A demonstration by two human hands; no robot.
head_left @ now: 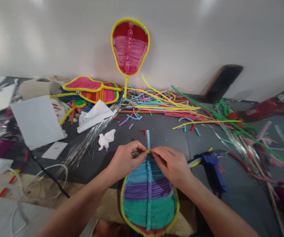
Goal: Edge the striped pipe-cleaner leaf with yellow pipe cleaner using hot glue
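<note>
A paddle-shaped pipe-cleaner fan (149,210), banded in teal, purple and blue with a yellow rim, lies at the table's front edge. A light blue pipe-cleaner stem (148,135) runs down its middle and sticks out at the top. My left hand (129,157) and my right hand (170,163) meet at the fan's narrow end. Both pinch the short yellow pipe cleaner (148,151) across the stem, thumbs and forefingers nearly touching. The palms cover the fan's upper edges.
A pink and red fan (130,49) stands against the wall, with more fans (82,84) lying beside it. Loose pipe cleaners (161,105) spread across the back. A blue glue gun (212,169) lies right, a leaning phone (222,82) behind. White paper (37,120) and cables (43,169) are left.
</note>
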